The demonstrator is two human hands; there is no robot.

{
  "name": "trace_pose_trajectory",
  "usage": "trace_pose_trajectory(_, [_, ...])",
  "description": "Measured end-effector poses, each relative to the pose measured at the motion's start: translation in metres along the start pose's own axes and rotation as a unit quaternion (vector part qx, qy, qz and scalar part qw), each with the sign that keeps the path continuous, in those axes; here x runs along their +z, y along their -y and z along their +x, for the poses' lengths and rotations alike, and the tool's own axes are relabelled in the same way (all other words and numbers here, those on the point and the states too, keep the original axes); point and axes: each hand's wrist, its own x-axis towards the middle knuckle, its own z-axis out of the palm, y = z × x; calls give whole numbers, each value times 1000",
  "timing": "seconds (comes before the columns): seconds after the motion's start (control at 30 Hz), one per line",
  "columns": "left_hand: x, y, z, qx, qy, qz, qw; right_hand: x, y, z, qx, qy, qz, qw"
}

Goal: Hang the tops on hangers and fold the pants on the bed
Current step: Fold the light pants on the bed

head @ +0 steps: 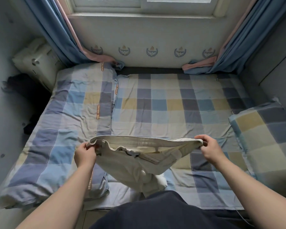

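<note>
One pair of cream cotton pants [135,161] hangs over the checked blue-and-yellow bed [172,103], waistband stretched between my two grips: left hand [84,154] and right hand [210,149] each pinch an end. Two checked pillows [262,134] flank it.

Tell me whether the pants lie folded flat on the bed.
No: left hand and right hand hold the pants up by the waistband.

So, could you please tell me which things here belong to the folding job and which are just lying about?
Part of the job:
- cream pants, held up by the waistband
- left hand and right hand, each gripping one end of the waistband
- bed, the folding surface

Lying about:
- folded checked quilt
- pillow
- blue curtains
</note>
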Motion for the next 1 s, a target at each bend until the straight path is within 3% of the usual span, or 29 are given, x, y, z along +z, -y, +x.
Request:
trace_pose_trajectory(0.23, [-15, -127, 41, 95, -49, -57, 993, -51, 91, 42, -160, -194, -82, 964])
trace_pose_trajectory(0.43, [-53, -275, 71, 202, -102, -130, 965, -128, 212, 86, -232, -278, -70, 929])
trace_pose_trajectory(0.53, [-81, -355, 69, 261, -95, -186, 942, -172, 283, 95, -256, -318, -49, 911])
trace_pose_trajectory(0.7, [-143, -481, 61, 346, -151, -207, 902, -247, 405, 92, -286, -365, 1, 886])
trace_pose_trajectory(0.87, [-195, -563, 56, 346, -183, -216, 895, -299, 498, 69, -300, -367, 50, 879])
trace_pose_trajectory(1.0, [-217, -599, 52, 249, -100, -265, 926, -318, 542, 48, -244, -306, 107, 914])
